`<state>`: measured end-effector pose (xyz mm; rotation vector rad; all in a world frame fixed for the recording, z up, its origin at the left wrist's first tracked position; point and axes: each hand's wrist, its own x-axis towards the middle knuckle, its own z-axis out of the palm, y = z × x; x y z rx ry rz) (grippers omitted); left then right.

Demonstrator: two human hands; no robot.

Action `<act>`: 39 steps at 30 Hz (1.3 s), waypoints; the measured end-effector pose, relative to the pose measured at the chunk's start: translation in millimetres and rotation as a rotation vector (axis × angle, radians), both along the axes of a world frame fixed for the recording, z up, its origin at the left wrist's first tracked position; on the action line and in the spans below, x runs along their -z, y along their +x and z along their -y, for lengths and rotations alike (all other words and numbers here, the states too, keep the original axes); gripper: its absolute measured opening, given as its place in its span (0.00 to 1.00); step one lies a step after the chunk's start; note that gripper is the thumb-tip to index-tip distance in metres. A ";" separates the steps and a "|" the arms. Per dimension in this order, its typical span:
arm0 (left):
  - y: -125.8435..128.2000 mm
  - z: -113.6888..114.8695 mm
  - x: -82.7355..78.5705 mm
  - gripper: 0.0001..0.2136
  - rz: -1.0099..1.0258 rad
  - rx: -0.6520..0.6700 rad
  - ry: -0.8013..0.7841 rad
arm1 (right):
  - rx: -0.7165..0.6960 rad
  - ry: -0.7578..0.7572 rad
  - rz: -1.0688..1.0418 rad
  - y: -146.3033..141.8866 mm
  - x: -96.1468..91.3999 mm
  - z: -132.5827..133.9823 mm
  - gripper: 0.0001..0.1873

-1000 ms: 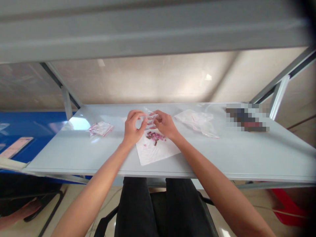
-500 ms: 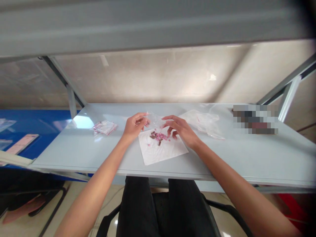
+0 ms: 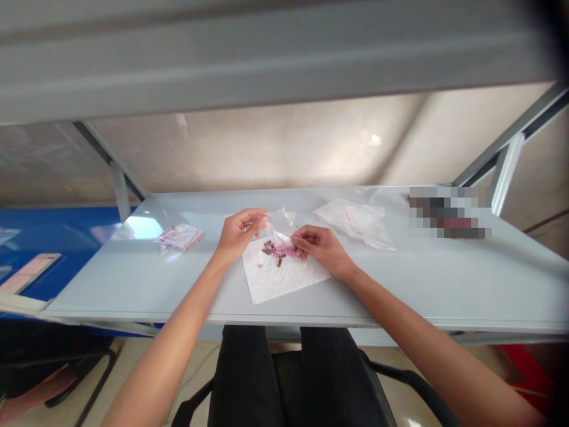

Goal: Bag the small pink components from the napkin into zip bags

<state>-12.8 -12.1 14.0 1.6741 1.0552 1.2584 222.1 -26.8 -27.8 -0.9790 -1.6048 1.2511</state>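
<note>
"Fingers of the left hand (image 3: 240,233), how far apart?"

"Narrow. Pinched on the edge of a clear plastic bag (image 3: 280,226), lifted just above the paper."

"And fingers of the right hand (image 3: 320,244)?"

"Curled and close together, against the bag's lower end. Firm grip or mere touch: impossible to tell from this view."

"Bag's position?"

"Between both hands, over small pink and brown pieces (image 3: 274,249) heaped on a white paper sheet (image 3: 278,281)."

"Surface and surroundings?"

"Pale grey metal shelf (image 3: 413,284), glossy under the light. Left of the paper, a small bag with pink contents (image 3: 180,237); right of it, a crumpled clear bag (image 3: 353,220). Farther right, a pixelated object (image 3: 448,212), too blurred to name. Overhead, a grey upper shelf (image 3: 267,65). Below, black trousers (image 3: 249,367) on a black chair (image 3: 386,379), with a blue surface (image 3: 57,237) off to the left."
</note>
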 end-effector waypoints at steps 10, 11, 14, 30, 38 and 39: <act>-1.0 1.9 1.1 0.19 0.094 -0.027 0.008 | 0.019 -0.046 -0.076 0.8 -10.4 4.7 0.21; -2.0 1.0 2.3 0.19 0.083 -0.039 0.009 | 0.030 -0.046 -0.085 1.7 -10.8 4.7 0.21; -5.5 -2.1 6.6 0.18 0.015 -0.095 0.008 | 0.041 -0.055 -0.118 4.0 -9.5 3.5 0.21; 1.7 10.5 5.8 0.08 -0.294 0.008 0.037 | 0.022 -0.066 -0.121 -2.6 -6.4 3.6 0.20; -2.2 10.4 8.2 0.12 -0.235 -0.007 0.009 | 0.046 -0.030 -0.063 -1.2 -2.9 3.5 0.18; -2.5 10.5 8.6 0.12 -0.231 -0.001 0.008 | 0.048 -0.029 -0.063 -1.2 -2.9 3.9 0.18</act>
